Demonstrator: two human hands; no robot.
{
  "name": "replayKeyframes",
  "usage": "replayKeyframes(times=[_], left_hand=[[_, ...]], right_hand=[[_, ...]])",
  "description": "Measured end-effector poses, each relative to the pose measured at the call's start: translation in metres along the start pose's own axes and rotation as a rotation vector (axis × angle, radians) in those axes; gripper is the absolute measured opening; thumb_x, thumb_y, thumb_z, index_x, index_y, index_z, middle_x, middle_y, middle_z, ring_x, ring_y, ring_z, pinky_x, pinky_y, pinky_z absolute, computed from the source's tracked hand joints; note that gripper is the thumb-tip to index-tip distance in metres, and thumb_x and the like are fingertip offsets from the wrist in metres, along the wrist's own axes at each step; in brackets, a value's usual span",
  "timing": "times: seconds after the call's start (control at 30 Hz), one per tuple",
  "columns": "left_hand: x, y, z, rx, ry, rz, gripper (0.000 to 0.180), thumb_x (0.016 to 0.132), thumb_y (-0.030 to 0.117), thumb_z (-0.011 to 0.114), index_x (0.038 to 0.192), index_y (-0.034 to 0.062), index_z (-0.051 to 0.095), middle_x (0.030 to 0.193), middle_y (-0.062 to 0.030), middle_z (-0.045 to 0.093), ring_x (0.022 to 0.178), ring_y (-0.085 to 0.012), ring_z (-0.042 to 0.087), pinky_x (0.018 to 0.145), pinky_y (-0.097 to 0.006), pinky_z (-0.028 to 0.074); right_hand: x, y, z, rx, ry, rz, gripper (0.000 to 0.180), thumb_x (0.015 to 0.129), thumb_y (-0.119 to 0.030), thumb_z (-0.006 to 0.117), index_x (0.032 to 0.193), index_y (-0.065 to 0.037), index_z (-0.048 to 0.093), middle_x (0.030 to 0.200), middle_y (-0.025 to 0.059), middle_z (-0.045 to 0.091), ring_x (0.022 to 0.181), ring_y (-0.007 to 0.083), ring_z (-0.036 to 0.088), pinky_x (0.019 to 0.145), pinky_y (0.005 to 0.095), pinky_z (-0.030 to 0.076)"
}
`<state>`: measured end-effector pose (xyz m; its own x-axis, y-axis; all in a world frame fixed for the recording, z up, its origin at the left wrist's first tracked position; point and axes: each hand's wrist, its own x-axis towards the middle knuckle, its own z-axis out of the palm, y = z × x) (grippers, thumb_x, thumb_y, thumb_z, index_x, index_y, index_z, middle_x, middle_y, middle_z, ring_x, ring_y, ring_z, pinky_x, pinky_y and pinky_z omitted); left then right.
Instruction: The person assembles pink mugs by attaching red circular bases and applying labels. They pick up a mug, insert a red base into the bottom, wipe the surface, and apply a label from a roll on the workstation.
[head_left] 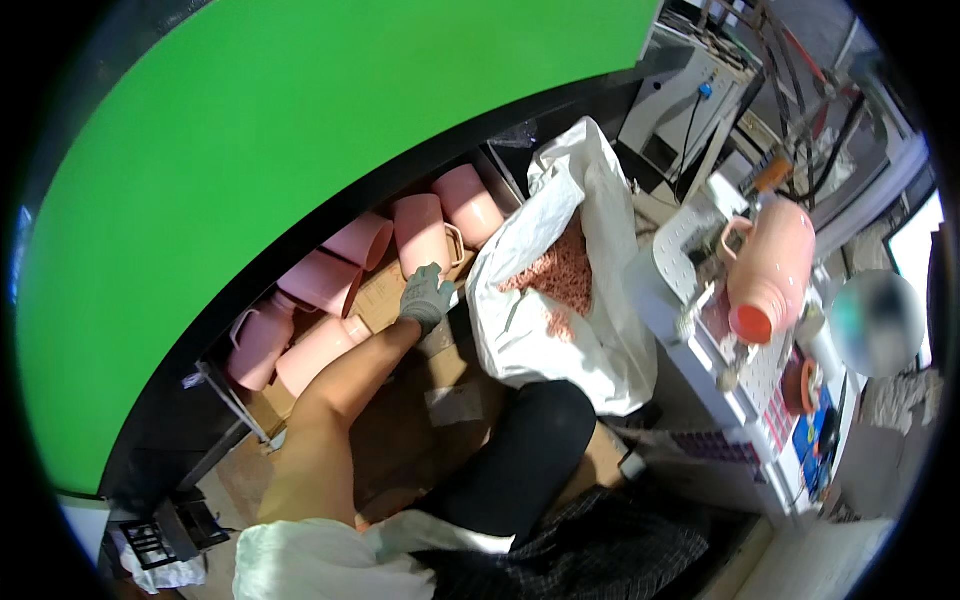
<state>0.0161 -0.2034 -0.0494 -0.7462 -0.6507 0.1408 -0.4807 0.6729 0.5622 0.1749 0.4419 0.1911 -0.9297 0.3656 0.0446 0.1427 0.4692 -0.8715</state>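
Observation:
My left hand (pixel 428 298), in a grey work glove, reaches to the lower end of a pink jug (pixel 418 232) with a side handle. The fingers stretch toward the jug and look apart, touching or nearly touching it; I cannot make out a grip. Around it in a box-like space lie more pink vessels: a jug (pixel 470 205) to the right, a pink vessel (pixel 360 240) and another pink vessel (pixel 318 282) to the left. Nearest my forearm are a necked bottle (pixel 322 352) and a handled bottle (pixel 262 340). My right hand is out of view.
A white sack (pixel 620 340) holding pink granules (pixel 560 275) stands right of the hand. Beyond it, a pink handled bottle (pixel 775 260) rests on a white perforated worktable (pixel 672 255). A large green panel (pixel 300 90) with a dark edge overhangs the vessels.

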Motion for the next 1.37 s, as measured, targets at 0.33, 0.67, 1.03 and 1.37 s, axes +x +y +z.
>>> replayKeyframes(times=[0.33, 0.67, 1.03, 1.37], left_hand=[[0.033, -0.001, 0.016, 0.564, 0.163, -0.198, 0.067, 0.077, 0.052, 0.073, 0.132, 0.016, 0.06, 0.131, -0.0127, 0.058, 0.125, -0.0328, 0.053, 0.108, -0.043, 0.041], [-0.032, 0.034, -0.132, -0.128, 0.471, 0.011, 0.035, 0.098, 0.031, 0.053, 0.096, 0.0012, 0.072, 0.096, -0.0216, 0.071, 0.09, -0.04, 0.066, 0.081, -0.048, 0.05], [-0.253, 0.263, -0.183, -0.554, -0.744, 0.678, 0.088, 0.079, 0.041, 0.085, 0.147, -0.0017, 0.048, 0.149, -0.027, 0.047, 0.137, -0.0433, 0.047, 0.118, -0.049, 0.036], [-0.305, 0.301, -0.082, -0.501, -0.779, 1.127, 0.101, 0.068, 0.041, 0.095, 0.148, 0.0098, 0.041, 0.156, -0.0181, 0.046, 0.141, -0.0454, 0.047, 0.117, -0.056, 0.04]], right_hand=[[0.004, 0.002, -0.013, -0.178, -0.017, 0.121, 0.048, 0.109, -0.04, 0.054, 0.138, -0.002, 0.056, 0.131, 0.0148, 0.063, 0.117, 0.0241, 0.059, 0.104, 0.0397, 0.047], [-0.013, -0.032, 0.032, 0.333, 0.18, 0.238, 0.027, 0.102, -0.009, 0.059, 0.123, 0.002, 0.071, 0.121, 0.0173, 0.073, 0.109, 0.0299, 0.069, 0.1, 0.0399, 0.054], [-0.06, -0.055, 0.128, 1.197, -0.682, 0.783, 0.104, 0.097, -0.078, 0.049, 0.162, 0.0, 0.027, 0.155, 0.0217, 0.049, 0.131, 0.0367, 0.058, 0.108, 0.0479, 0.053], [-0.078, -0.023, 0.0, 0.034, -0.225, -0.197, 0.03, 0.106, -0.022, 0.066, 0.12, 0.004, 0.068, 0.109, 0.0173, 0.074, 0.092, 0.0205, 0.072, 0.087, 0.0345, 0.059]])
